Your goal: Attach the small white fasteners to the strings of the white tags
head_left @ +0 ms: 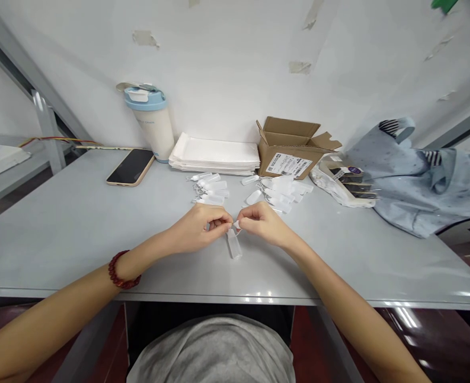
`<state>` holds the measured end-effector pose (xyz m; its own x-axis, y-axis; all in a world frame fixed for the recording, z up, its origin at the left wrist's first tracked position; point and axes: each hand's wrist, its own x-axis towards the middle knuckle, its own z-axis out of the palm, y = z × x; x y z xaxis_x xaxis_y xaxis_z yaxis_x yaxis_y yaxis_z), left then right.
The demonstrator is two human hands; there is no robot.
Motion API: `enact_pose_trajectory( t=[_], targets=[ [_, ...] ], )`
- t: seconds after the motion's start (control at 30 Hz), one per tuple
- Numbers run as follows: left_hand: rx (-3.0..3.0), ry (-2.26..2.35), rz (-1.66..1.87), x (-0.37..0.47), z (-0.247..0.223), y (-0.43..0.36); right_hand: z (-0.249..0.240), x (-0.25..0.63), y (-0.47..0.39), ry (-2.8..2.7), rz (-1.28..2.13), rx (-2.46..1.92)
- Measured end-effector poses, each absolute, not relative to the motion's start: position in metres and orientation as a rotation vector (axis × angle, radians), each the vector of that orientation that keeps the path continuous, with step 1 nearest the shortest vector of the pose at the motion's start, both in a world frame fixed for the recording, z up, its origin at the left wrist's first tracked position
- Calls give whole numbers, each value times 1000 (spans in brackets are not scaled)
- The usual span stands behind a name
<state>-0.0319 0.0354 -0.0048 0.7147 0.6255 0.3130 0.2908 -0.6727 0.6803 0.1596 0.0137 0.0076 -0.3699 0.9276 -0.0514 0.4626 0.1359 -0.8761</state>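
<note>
Close together above the table, my left hand [213,223] and my right hand [261,221] both have fingers closed in a pinch. A small translucent white plastic piece [234,246], flat and narrowing toward its top, hangs below the fingertips. My left fingertips grip at its narrow upper end. Between my right thumb and forefinger is a small white end piece [237,225], with a thin white cord by it. The exact joining of cord and piece is hidden by the fingers. Beyond my hands lie a left pile of similar white pieces [214,190] and a right pile [280,190], several with cords.
Along the wall stand a tumbler [155,127] with a blue lid, a stack of white envelopes [216,154] and an open cardboard box [286,154]. A phone [131,167] lies at left. A plastic-wrapped pack [350,183] and light blue fabric [414,181] are at right.
</note>
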Motion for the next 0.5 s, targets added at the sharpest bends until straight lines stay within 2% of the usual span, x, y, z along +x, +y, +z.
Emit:
enact_pose_trajectory(
  t=[0.27,0.5],
  targets=[
    [2264,739,733,-31,-2,36,8,162,15,-1894,1177,-1327],
    [2043,965,800,-33,10,38,7,164,15,-1809,1230,-1293]
  ],
)
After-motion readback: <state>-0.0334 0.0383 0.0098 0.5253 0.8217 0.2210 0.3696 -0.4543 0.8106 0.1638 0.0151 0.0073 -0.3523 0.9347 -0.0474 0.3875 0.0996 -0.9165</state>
